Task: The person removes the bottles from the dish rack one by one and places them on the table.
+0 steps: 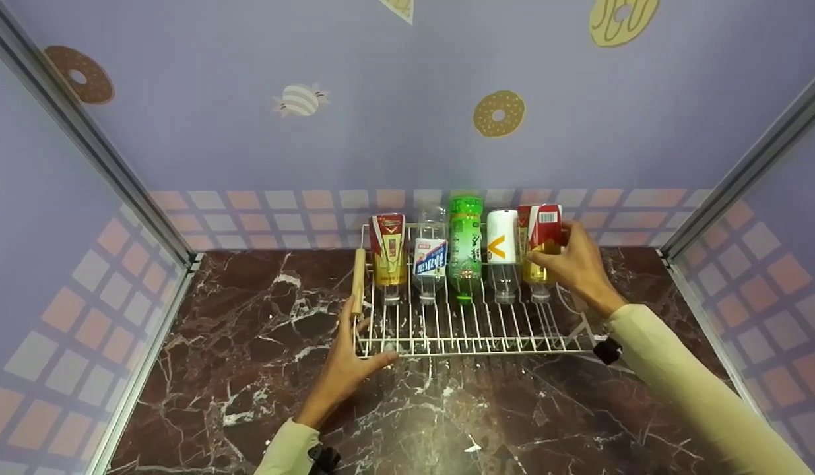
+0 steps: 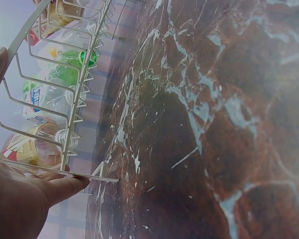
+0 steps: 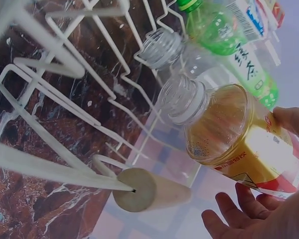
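Observation:
A white wire dish rack (image 1: 473, 344) holds several bottles leaning neck-down along its back. My right hand (image 1: 577, 260) grips the rightmost bottle, a red-and-gold plastic bottle (image 3: 229, 129), thumb on one side and fingers on the other. Its clear neck is uncapped in the right wrist view. My left hand (image 1: 348, 356) holds the rack's front left corner, below a wooden handle (image 1: 358, 280), with the thumb along the front. Left of the held bottle are a white-labelled bottle (image 1: 503, 247), a green bottle (image 1: 465, 244), a clear blue-and-white-labelled bottle (image 1: 430, 260) and another red-and-gold bottle (image 1: 389, 251).
The rack stands on a dark red marbled counter (image 1: 249, 369). Close behind it rises a purple patterned wall (image 1: 394, 145), with side panels at left and right. A second wooden handle (image 3: 149, 189) sits at the rack's right end.

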Motion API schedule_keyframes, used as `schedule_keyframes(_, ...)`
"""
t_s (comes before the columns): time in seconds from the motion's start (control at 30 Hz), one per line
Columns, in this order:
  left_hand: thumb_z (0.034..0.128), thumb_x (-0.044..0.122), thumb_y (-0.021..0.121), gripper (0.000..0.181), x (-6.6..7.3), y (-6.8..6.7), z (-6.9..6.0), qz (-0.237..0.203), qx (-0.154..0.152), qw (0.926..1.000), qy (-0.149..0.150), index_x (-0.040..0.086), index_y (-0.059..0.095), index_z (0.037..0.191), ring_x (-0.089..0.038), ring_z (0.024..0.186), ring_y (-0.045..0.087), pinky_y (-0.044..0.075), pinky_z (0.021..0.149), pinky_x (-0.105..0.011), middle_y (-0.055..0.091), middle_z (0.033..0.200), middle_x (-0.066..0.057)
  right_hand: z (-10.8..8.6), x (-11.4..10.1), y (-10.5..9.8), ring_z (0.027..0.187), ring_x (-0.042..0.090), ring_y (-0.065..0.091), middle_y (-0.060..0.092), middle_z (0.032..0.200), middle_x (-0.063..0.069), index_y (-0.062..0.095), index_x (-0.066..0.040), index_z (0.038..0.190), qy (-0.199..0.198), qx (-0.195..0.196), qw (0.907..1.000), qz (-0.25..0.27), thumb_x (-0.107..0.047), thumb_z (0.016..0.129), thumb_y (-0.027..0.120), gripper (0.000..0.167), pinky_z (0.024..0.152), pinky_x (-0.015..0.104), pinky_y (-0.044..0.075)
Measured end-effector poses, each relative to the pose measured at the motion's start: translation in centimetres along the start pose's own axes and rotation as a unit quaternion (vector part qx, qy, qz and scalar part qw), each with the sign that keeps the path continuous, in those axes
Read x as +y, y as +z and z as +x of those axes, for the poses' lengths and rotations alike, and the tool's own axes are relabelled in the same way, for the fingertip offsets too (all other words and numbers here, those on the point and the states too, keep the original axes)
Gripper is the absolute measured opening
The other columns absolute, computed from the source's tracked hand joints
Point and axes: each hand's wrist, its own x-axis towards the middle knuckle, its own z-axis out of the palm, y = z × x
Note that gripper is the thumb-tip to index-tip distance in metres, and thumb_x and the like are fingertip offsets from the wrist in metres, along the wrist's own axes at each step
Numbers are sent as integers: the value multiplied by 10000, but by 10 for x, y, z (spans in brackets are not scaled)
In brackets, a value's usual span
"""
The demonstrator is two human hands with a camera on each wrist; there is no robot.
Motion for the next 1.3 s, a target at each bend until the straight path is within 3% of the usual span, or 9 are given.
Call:
schedule_keyframes(0.37, 805, 326, 1011, 1382, 0, -2, -2, 30, 31, 10000, 19, 240, 39, 1783, -436, 1557, 448, 327, 1195, -813, 230, 1768, -310, -24, -10, -2, 1259, 500, 637, 591, 1438, 364, 333, 117, 1614, -172, -248, 9995, -63, -142, 938, 872, 903, 1084, 606, 586)
schedule_keyframes(0.8, 800, 431, 1003, 1395, 2, -2, -1, 109, -27, 9999, -53, 279, 26, 1785, -428, 1566, 439, 372, 1173, -808, 249, 1768, -296, -57, -23, -7, 1302, 499, 628, 588, 1475, 353, 341, 89, 1636, -383, -222, 9989, -134, -185, 927, 900, 944, 1107, 634, 564)
schedule_keyframes(1.07, 818, 343, 1001, 1374, 2, -2, 0, 60, -8, 10000, -65, 217, 33, 1784, -433, 1565, 438, 409, 1154, -794, 254, 1762, -308, -75, -32, -5, 1277, 493, 655, 606, 1452, 336, 366, 72, 1631, -572, -236, 9981, -69, -169, 910, 916, 938, 1080, 624, 587)
schedule_keyframes(1.3, 826, 280, 996, 1357, 1, -1, -1, -13, -12, 10000, -76, 272, 36, 1784, -436, 1571, 428, 340, 1192, -809, 199, 1779, -307, -89, -34, 2, 1279, 469, 647, 620, 1441, 313, 398, 63, 1619, -664, -261, 9974, -117, -182, 887, 939, 943, 1089, 630, 574)
